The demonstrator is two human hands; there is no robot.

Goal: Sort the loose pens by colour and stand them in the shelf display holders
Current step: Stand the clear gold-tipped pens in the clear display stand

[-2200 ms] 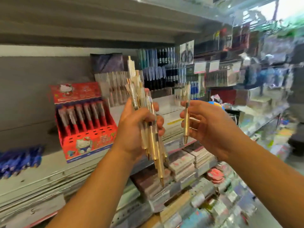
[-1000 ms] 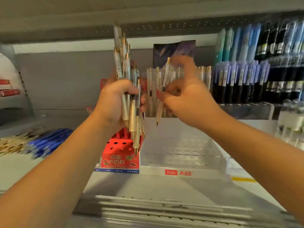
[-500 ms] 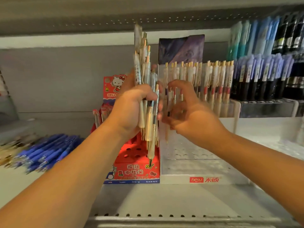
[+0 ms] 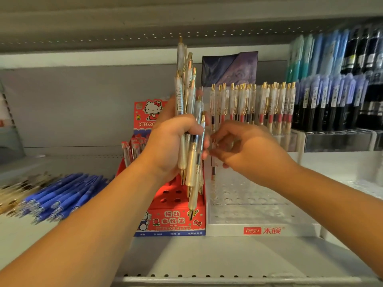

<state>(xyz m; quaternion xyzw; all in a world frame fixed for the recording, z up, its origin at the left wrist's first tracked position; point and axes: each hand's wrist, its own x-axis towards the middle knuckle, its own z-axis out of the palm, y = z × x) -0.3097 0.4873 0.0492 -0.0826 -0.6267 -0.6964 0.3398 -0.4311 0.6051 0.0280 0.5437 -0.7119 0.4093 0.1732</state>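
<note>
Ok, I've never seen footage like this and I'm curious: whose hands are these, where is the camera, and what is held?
No machine here: a person wears one camera on the head, looking down at their own bare hands. The left hand grips a bundle of white-and-gold pens. The right hand seems to pinch a single pen, upright at the clear holder, beside a red box. Loose blue pens lie on the shelf, further left.
</note>
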